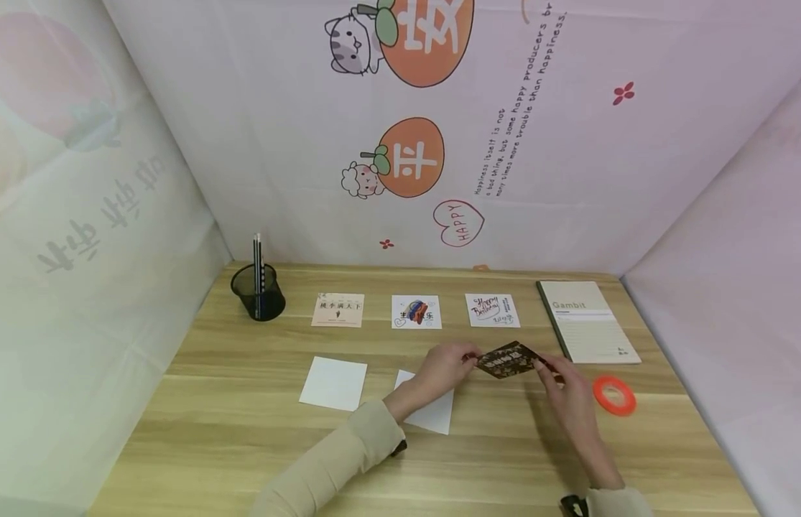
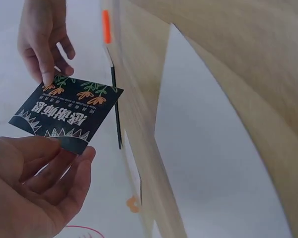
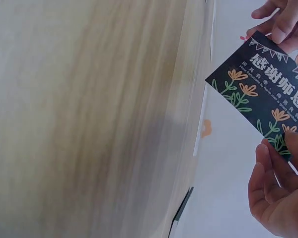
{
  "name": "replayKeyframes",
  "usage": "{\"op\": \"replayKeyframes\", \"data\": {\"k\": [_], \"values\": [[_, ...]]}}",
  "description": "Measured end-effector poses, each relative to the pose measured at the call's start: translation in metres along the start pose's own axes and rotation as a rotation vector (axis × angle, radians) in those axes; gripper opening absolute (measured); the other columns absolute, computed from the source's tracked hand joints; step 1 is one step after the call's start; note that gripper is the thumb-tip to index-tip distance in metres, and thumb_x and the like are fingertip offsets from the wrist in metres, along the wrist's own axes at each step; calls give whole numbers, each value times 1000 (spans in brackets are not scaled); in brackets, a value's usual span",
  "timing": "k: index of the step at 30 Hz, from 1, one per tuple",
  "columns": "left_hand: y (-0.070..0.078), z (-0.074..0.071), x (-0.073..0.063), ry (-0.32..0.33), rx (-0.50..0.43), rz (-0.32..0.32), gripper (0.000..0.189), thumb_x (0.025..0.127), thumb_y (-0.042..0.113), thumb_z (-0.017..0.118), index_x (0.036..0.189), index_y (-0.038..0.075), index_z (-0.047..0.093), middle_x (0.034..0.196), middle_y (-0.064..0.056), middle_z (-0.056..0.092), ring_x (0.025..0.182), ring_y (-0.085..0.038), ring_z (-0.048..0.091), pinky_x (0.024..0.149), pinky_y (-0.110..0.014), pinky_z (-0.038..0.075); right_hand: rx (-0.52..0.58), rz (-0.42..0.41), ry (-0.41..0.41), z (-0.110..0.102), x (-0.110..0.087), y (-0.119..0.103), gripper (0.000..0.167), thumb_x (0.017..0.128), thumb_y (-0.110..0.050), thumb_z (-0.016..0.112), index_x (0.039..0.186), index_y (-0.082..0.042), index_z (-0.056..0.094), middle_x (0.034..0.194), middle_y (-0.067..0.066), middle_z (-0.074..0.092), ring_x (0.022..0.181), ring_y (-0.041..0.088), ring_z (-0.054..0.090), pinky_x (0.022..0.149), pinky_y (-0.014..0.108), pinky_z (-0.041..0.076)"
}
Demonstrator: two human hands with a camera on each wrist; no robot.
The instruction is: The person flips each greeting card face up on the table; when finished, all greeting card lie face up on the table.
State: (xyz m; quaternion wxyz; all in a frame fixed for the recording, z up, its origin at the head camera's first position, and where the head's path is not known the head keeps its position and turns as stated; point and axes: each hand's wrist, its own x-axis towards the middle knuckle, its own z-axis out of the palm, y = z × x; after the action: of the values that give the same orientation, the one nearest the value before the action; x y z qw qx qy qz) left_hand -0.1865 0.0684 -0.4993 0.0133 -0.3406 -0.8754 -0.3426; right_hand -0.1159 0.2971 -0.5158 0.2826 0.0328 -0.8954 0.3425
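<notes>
A black square greeting card is held up above the table between both hands. White Chinese lettering, orange flowers and a white bunting pattern show on it in the right wrist view. My left hand pinches its bunting edge between thumb and fingers. At the flowered side, my right hand pinches the card with the thumb on its printed face. Below my left forearm lies a white square sheet, partly covered by the arm. Another white sheet lies farther left.
Three printed cards line the back: a cream one, a colourful one and a birthday one. A black mesh pen holder with pencils stands back left. A notebook and red tape roll lie right.
</notes>
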Motion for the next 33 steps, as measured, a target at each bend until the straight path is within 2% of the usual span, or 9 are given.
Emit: {"op": "replayKeyframes", "data": {"k": [3, 6, 11, 14, 16, 21, 27, 33], "values": [[-4, 2, 1, 13, -149, -55, 16, 90, 10, 66, 106, 9, 71, 104, -1, 71, 88, -6, 64, 76, -12, 48, 20, 57, -9, 1, -1, 0, 19, 87, -1, 69, 105, -1, 71, 95, 12, 71, 79, 4, 60, 70, 3, 43], [-8, 5, 2, 27, -234, -86, 15, 89, 9, 67, 103, 8, 72, 100, -1, 71, 83, -3, 63, 72, -10, 48, 48, 128, -23, 2, -1, -1, 19, 88, -3, 68, 106, -2, 71, 90, 11, 71, 74, 2, 60, 66, 6, 46], [-10, 7, 3, 51, -384, -176, 16, 90, 9, 67, 105, 6, 70, 95, -1, 70, 80, -2, 61, 71, -13, 49, 98, 248, -33, 4, -2, -4, 18, 90, -9, 67, 107, -3, 71, 84, 9, 71, 69, 15, 63, 59, 13, 50], [-8, 7, 4, 70, -474, -226, 22, 90, 12, 67, 111, 6, 68, 95, -1, 68, 82, -5, 61, 73, -16, 50, 124, 298, -33, 4, -2, -6, 19, 92, -11, 65, 107, -2, 70, 83, 11, 71, 68, 24, 64, 58, 18, 52], [-7, 8, 4, 75, -530, -250, 30, 89, 13, 69, 117, 6, 64, 96, -3, 68, 83, -6, 61, 73, -17, 51, 138, 327, -34, 4, -2, -7, 20, 92, -13, 65, 108, -1, 70, 84, 13, 71, 69, 25, 65, 59, 20, 53], [-6, 14, 4, 66, -669, -306, 53, 87, 11, 70, 135, 5, 49, 96, -7, 67, 82, -10, 63, 70, -21, 53, 193, 395, -39, 4, -2, -8, 24, 93, -16, 64, 111, 0, 68, 90, 17, 71, 72, 18, 68, 63, 20, 55], [-4, 21, 4, 67, -712, -344, 68, 86, 10, 71, 144, 5, 35, 95, -6, 68, 83, -12, 64, 72, -23, 53, 334, 472, -29, 4, -2, -8, 26, 93, -12, 63, 114, 4, 66, 101, 23, 67, 74, 11, 69, 69, 22, 56], [-3, 28, 2, 77, -686, -344, 70, 86, 10, 70, 147, 7, 34, 93, -2, 68, 78, -8, 62, 68, -23, 53, 417, 562, -23, 5, -3, -7, 25, 94, -12, 63, 110, 7, 65, 94, 20, 68, 73, 8, 69, 72, 26, 56]]}}
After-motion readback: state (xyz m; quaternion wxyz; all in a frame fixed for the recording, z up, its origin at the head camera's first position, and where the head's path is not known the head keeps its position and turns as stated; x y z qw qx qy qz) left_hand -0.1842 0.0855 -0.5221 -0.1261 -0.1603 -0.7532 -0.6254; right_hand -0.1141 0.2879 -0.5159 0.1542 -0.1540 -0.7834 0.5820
